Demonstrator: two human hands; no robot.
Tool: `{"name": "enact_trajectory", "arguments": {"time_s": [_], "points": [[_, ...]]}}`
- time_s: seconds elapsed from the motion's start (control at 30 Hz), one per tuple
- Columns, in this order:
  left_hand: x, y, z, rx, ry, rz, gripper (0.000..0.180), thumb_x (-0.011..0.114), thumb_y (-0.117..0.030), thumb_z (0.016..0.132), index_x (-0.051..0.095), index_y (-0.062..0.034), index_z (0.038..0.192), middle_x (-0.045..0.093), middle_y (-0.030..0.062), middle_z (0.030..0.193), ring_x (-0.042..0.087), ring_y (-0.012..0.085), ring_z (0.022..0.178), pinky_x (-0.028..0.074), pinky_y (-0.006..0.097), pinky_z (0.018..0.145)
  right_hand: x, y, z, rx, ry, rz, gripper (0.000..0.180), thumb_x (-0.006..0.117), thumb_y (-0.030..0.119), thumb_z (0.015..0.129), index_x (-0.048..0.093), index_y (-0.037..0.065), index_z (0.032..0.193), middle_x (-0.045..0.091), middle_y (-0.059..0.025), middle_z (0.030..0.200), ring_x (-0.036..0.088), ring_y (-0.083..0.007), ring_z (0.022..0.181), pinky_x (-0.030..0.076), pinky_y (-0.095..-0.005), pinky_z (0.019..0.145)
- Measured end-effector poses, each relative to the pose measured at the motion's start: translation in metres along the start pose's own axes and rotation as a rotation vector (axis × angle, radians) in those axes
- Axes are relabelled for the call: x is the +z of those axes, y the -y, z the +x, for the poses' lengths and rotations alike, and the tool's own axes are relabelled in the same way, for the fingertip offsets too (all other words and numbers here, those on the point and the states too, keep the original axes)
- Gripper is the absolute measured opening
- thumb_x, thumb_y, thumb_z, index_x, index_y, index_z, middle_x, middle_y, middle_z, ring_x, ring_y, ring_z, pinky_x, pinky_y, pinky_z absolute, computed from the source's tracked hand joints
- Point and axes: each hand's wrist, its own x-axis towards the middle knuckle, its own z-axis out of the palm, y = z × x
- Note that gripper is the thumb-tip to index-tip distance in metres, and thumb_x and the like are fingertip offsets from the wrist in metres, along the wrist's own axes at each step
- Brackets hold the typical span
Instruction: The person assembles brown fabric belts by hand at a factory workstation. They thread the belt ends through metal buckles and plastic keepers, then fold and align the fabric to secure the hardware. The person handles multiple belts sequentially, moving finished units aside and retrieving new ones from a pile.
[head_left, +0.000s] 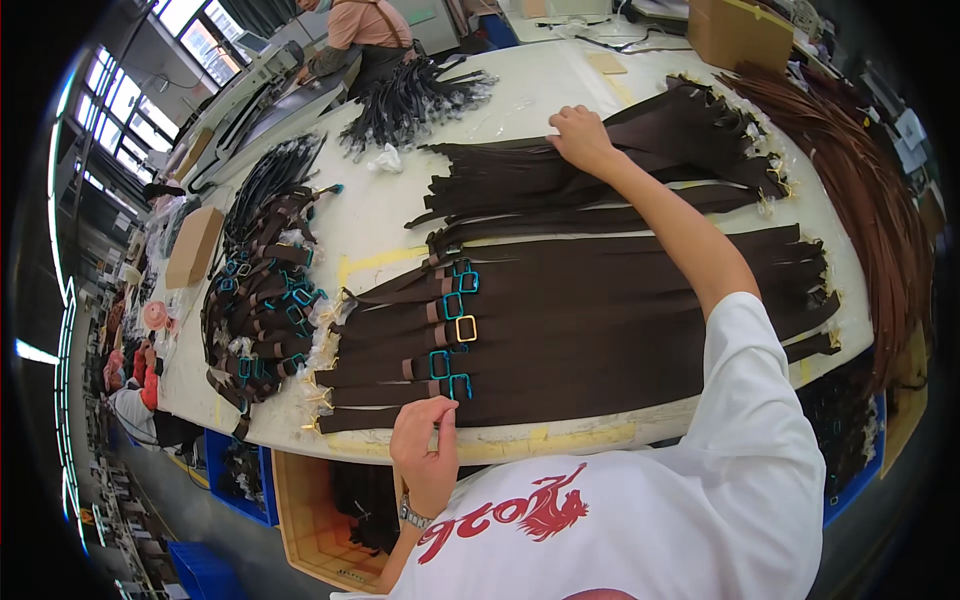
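Dark brown belt straps lie side by side in a wide row across the table. Toward the row's left part, several carry square buckles, mostly edged in blue; one buckle is gold-coloured. My left hand is at the row's near edge, just below the lowest buckle, thumb and fingers pinched together; what lies between them is hidden. Farther away, my right hand reaches over a second pile of dark straps. Its fingers curl down onto the pile's far edge and appear to grip a strap.
More buckled belts are heaped at the left beside a cardboard box. Black straps lie at the back, near a person. Brown straps hang over the table's right side. Under the front edge stands an orange crate.
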Motion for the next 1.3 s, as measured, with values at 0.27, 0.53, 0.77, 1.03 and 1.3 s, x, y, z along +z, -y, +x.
{"name": "enact_trajectory", "arguments": {"time_s": [0.27, 0.53, 0.77, 1.03, 1.3], "points": [[0.008, -0.005, -0.003, 0.017, 0.111, -0.09, 0.011, 0.076, 0.006, 0.091, 0.074, 0.0004, 0.101, 0.077, 0.0109, 0.092, 0.072, 0.027, 0.081, 0.056, 0.036, 0.073, 0.003, -0.063, 0.001, 0.191, 0.241, 0.142, 0.039, 0.085, 0.04, 0.088, 0.078, 0.006, 0.106, 0.076, -0.0158, 0.107, 0.072, -0.037, 0.107, 0.056, -0.0476, 0.091], [0.014, -0.005, 0.018, -0.444, 0.594, -0.624, 0.021, 0.068, -0.009, 0.105, 0.076, 0.0019, 0.121, 0.082, 0.0098, 0.107, 0.071, 0.0117, 0.074, 0.055, 0.028, 0.064, -0.155, 0.034, 0.017, 0.145, 0.21, 0.732, 0.034, 0.084, 0.023, 0.091, 0.065, 0.004, 0.111, 0.072, -0.0084, 0.083, 0.067, -0.0198, 0.07, 0.053, -0.0351, 0.063], [0.084, -0.001, 0.099, -0.646, 0.675, -1.869, 0.072, 0.05, -0.052, 0.115, 0.039, 0.0004, 0.163, 0.057, 0.0168, 0.158, 0.047, 0.0065, 0.057, 0.037, 0.02, 0.047, -0.284, 0.151, -0.098, 0.254, 1.025, 1.389, 0.022, 0.069, 0.007, 0.105, 0.06, -0.001, 0.122, 0.07, -0.0046, 0.079, 0.062, -0.0081, 0.06, 0.049, -0.0241, 0.057], [0.036, 0.061, 0.118, -0.654, 0.121, -1.677, 0.027, 0.063, -0.025, 0.113, 0.068, -0.0008, 0.123, 0.076, 0.0083, 0.109, 0.041, 0.0036, 0.051, 0.035, 0.02, 0.045, -0.277, 0.111, -0.171, 0.326, 1.537, 1.306, 0.022, 0.06, 0.013, 0.112, 0.07, -0.004, 0.121, 0.077, -0.0063, 0.089, 0.065, -0.01, 0.07, 0.055, -0.027, 0.068], [0.014, 0.017, 0.061, -0.588, 0.21, -1.191, 0.027, 0.06, -0.024, 0.114, 0.071, -0.0001, 0.111, 0.078, 0.0166, 0.096, 0.056, 0.0095, 0.05, 0.042, 0.023, 0.045, -0.208, 0.208, -0.107, 0.081, 1.025, 1.489, 0.047, 0.055, 0.034, 0.116, 0.06, -0.001, 0.149, 0.072, -0.0102, 0.132, 0.067, -0.0179, 0.118, 0.055, -0.0355, 0.102]]}}
